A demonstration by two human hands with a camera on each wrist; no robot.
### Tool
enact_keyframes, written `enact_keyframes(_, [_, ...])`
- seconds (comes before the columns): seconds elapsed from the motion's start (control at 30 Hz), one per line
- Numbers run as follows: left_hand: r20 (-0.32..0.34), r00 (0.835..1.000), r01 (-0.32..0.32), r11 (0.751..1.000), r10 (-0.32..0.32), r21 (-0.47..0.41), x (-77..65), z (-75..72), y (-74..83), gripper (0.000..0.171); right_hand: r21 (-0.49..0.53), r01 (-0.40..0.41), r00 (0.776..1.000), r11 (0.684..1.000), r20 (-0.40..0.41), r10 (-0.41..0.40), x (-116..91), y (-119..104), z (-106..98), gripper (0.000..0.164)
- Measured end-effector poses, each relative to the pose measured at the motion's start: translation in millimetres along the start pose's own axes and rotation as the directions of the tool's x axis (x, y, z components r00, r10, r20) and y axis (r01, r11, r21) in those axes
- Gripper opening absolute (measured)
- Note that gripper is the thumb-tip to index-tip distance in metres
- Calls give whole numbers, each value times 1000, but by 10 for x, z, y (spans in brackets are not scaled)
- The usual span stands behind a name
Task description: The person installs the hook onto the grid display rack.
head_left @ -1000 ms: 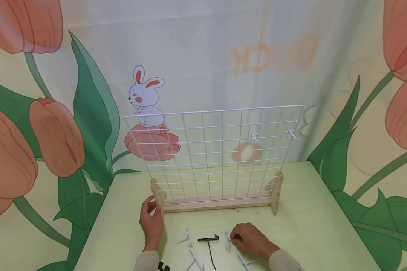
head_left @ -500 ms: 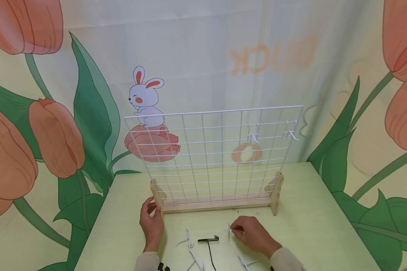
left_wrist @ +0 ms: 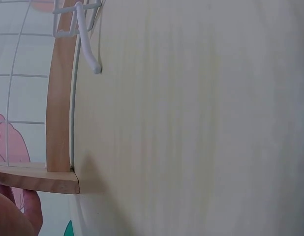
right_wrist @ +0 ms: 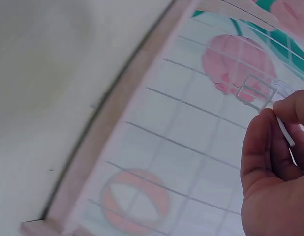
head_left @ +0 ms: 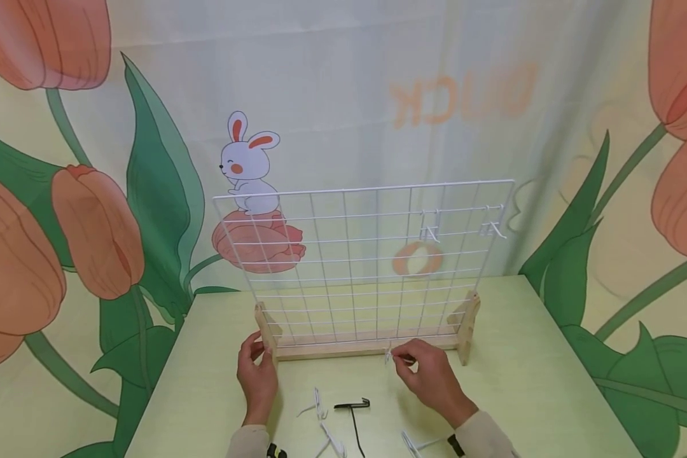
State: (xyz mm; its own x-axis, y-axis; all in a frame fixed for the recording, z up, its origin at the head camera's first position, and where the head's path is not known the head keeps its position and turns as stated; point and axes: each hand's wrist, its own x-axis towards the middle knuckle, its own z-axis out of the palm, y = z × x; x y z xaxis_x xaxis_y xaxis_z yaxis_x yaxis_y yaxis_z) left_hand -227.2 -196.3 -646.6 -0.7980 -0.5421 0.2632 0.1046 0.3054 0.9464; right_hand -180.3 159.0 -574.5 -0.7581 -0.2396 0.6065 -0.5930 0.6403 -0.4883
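A white wire grid panel stands upright in a wooden base. My left hand grips the base's left end piece, its thumb and fingers on either side of the wood. Between the thumb and fingertips of my right hand is a white wire hook, pinched by its prong. That hook is raised in front of the panel's lower part, its square wire frame pointing away from the palm. Two white hooks hang on the panel's upper right: one hook inward, another hook near the edge.
On the table in front of the base lie a black hook and white hooks: one at the left, a second white hook nearer, a third white hook by the right sleeve. A printed curtain hangs behind.
My right hand has lifted the white hook off the table and carried it forward, up toward the panel's bottom edge. My left hand stays on the base's end piece.
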Motion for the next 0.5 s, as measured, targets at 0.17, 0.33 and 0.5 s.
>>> enact_keyframes(0.17, [3, 1000, -7, 1000, 7, 8, -1, -4, -7, 45, 12, 23, 995, 1000, -98, -22, 195, -173, -128, 17])
enact_keyframes(0.33, [11, 1000, -1, 1000, 1, 5, -3, -1, 0, 45, 34, 55, 984, 998, -170, -48, 365, -288, -221, 17])
enact_keyframes(0.5, [17, 1000, 7, 1000, -8, 2, -10, -2, 11, 46, 72, 68, 972, 995, -229, -50, 532, -387, -303, 20])
